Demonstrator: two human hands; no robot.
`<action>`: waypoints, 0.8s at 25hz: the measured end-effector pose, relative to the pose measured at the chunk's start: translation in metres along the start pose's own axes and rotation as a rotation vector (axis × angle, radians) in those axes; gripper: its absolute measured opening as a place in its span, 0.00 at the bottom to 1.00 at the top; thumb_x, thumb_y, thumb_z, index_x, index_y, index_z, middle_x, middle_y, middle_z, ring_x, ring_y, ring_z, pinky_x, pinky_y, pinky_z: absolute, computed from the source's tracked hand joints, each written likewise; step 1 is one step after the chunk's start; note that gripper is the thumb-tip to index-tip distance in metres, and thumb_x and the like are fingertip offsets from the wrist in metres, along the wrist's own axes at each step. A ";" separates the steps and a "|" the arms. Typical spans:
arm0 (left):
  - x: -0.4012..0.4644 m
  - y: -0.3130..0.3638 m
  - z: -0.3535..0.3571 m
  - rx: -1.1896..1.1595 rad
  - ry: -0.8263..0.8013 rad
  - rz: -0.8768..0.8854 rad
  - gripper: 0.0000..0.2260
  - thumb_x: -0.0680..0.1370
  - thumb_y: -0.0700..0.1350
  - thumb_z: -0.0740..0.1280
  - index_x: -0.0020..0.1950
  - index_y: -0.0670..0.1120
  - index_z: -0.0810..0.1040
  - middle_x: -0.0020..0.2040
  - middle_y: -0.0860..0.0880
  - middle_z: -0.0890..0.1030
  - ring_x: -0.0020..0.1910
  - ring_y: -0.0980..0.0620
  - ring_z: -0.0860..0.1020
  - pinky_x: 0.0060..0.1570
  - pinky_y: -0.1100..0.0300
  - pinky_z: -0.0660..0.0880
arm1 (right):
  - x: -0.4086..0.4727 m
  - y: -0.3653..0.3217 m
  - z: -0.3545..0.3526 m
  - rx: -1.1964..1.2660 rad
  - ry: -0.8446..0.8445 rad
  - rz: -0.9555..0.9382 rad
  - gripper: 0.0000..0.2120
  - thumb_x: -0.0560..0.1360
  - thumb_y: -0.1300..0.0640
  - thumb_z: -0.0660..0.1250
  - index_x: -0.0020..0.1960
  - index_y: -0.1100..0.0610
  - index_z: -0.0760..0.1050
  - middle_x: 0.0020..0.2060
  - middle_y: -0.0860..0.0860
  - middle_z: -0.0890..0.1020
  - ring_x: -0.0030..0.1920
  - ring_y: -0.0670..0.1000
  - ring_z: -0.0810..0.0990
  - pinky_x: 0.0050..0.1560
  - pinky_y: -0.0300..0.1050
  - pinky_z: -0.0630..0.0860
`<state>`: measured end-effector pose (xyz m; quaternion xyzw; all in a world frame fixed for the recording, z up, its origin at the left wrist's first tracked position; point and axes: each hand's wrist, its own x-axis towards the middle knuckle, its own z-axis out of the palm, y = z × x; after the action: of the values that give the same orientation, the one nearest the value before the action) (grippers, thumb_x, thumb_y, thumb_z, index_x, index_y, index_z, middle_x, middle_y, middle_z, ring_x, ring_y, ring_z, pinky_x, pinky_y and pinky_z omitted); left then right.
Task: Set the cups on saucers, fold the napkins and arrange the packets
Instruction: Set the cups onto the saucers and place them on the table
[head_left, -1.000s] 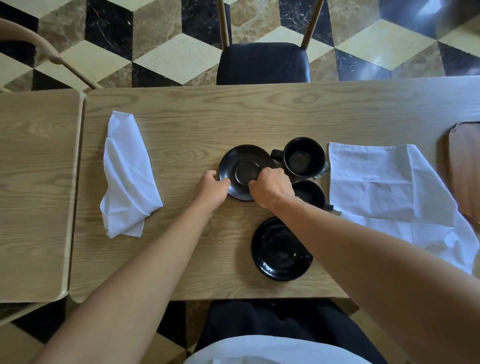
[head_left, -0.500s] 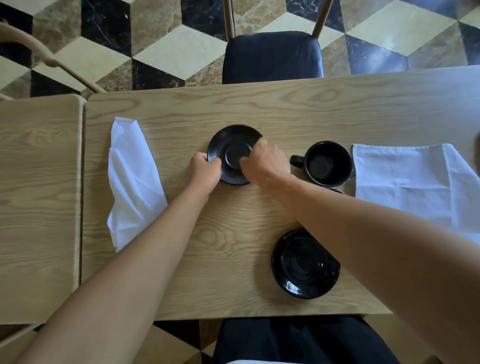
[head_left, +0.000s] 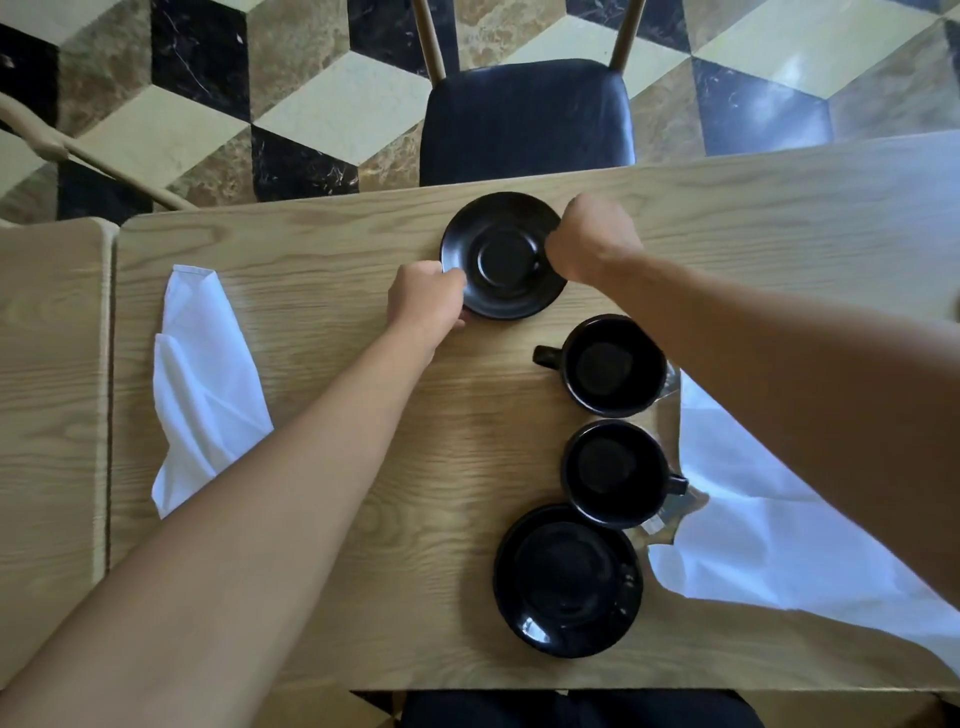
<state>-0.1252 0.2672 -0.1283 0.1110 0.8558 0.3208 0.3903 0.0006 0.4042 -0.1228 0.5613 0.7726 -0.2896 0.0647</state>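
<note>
Far saucer (head_left: 503, 254) gripped at opposite rims by left hand (head_left: 427, 300) and right hand (head_left: 592, 240); now shifted to table's (head_left: 332, 395) far edge, opposite chair (head_left: 524, 119). Far setting judged placed. Cups (head_left: 613, 364) not yet seated; near saucer (head_left: 567, 579) left bare.

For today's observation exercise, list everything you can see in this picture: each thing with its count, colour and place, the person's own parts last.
Saucers: 2, black; far saucer by the table's far edge, near saucer by the near edge.
Cups: 2, black, empty, on the table between the saucers; far cup, near cup.
Napkins: 2, white; left napkin crumpled, right napkin spread under the right arm.
Table: 1, light wood.
Chair: 1, dark seat, beyond the table.
Floor: cube-pattern tiles.
Hands: left hand and right hand hold the far saucer's rim.
</note>
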 end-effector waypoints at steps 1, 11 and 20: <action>-0.002 0.006 0.010 0.004 -0.014 0.011 0.09 0.70 0.44 0.64 0.43 0.40 0.79 0.40 0.39 0.83 0.37 0.43 0.85 0.40 0.45 0.85 | 0.005 0.012 -0.006 0.003 0.008 0.006 0.06 0.73 0.63 0.63 0.39 0.60 0.69 0.35 0.54 0.73 0.41 0.59 0.73 0.42 0.47 0.71; -0.007 0.020 0.044 0.038 -0.040 0.024 0.08 0.72 0.40 0.64 0.35 0.53 0.72 0.42 0.50 0.79 0.38 0.46 0.80 0.36 0.52 0.85 | -0.003 0.071 -0.017 0.191 -0.034 0.067 0.07 0.69 0.66 0.60 0.34 0.61 0.74 0.26 0.52 0.71 0.27 0.52 0.66 0.25 0.40 0.63; -0.028 0.001 0.030 -0.069 -0.191 -0.085 0.30 0.78 0.43 0.64 0.80 0.45 0.62 0.57 0.49 0.78 0.52 0.46 0.83 0.52 0.46 0.83 | -0.036 0.089 -0.007 0.519 -0.075 0.101 0.17 0.73 0.57 0.59 0.51 0.65 0.82 0.44 0.66 0.83 0.43 0.64 0.81 0.51 0.60 0.81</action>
<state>-0.0842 0.2698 -0.1262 0.0914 0.8070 0.3211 0.4871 0.0956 0.3960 -0.1352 0.5858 0.6406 -0.4949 -0.0387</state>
